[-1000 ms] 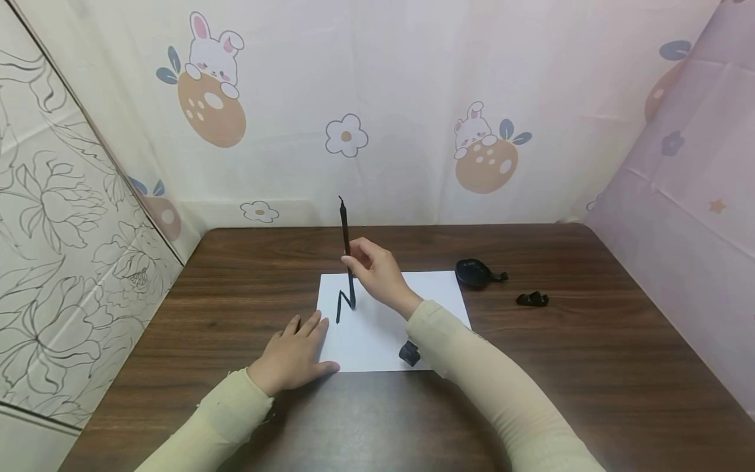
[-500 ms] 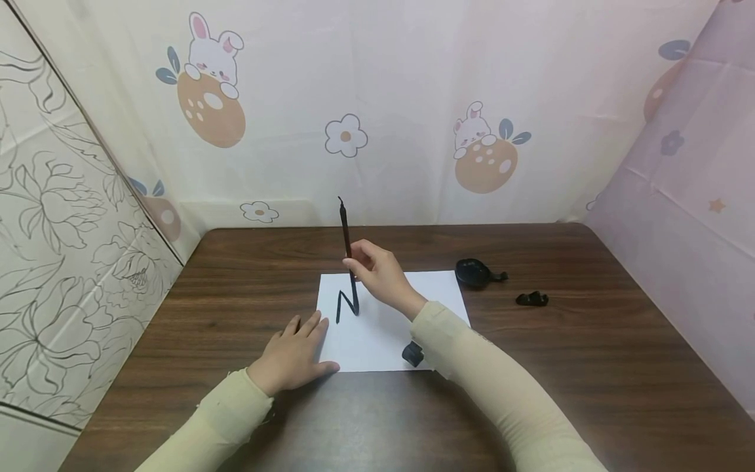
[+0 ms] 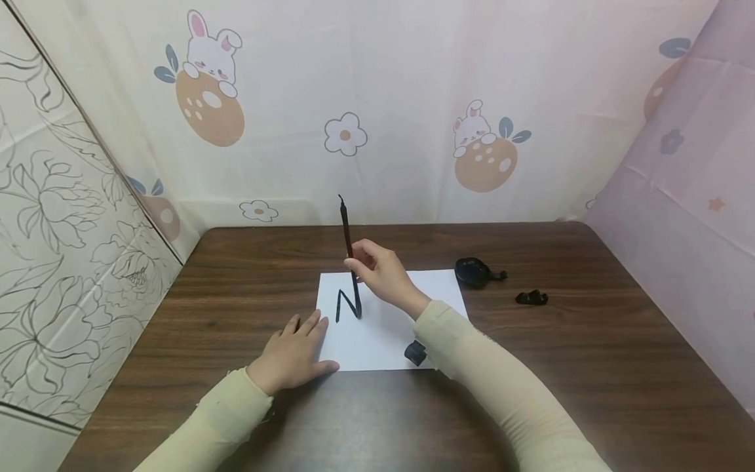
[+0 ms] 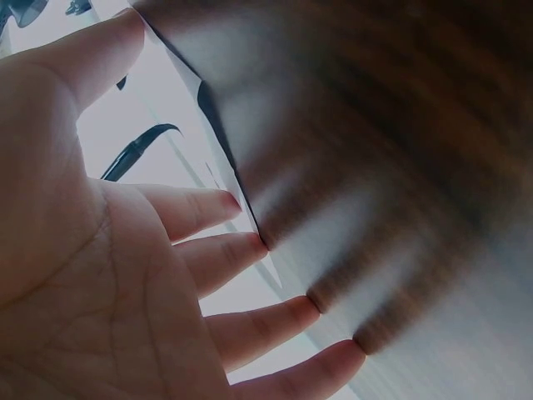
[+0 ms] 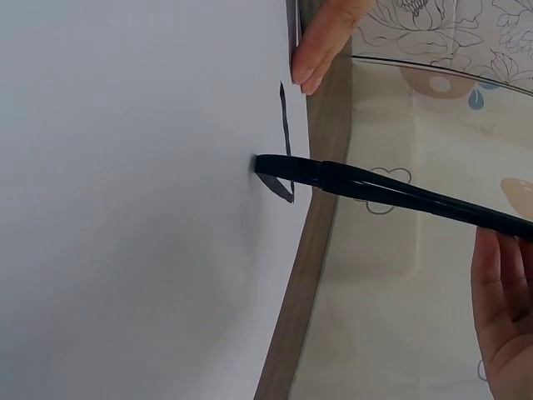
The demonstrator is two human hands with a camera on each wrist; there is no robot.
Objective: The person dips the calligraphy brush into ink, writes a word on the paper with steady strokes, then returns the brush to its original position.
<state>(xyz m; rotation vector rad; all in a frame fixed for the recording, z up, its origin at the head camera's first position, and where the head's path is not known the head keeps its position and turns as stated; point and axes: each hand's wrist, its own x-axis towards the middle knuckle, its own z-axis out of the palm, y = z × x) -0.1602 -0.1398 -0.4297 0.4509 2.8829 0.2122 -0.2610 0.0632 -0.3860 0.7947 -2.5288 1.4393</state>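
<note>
My right hand point(image 3: 383, 274) pinches a dark ink brush point(image 3: 346, 226) by its shaft, the brush standing nearly upright. Its black tip point(image 5: 268, 164) meets the white paper point(image 3: 383, 341) at the end of a black zigzag stroke point(image 3: 340, 305). In the right wrist view the stroke point(image 5: 285, 117) runs up to the bristles. Flat at the paper's left edge rests my left hand point(image 3: 291, 354), fingers spread and straight, thumb on the lower left corner. The left wrist view shows the palm of this left hand point(image 4: 108, 258) and fingertips along the paper's edge.
A black ink dish point(image 3: 474, 272) with a short handle sits at the paper's upper right corner. Right of it lies a small black brush rest point(image 3: 532, 297). A dark camera piece point(image 3: 415, 353) hangs under my right wrist over the paper. A patterned curtain point(image 3: 401, 177) rises behind the table point(image 3: 248, 275).
My right hand has drawn the brush slightly right and toward me, lengthening the slanting black stroke. My left hand has stayed in place.
</note>
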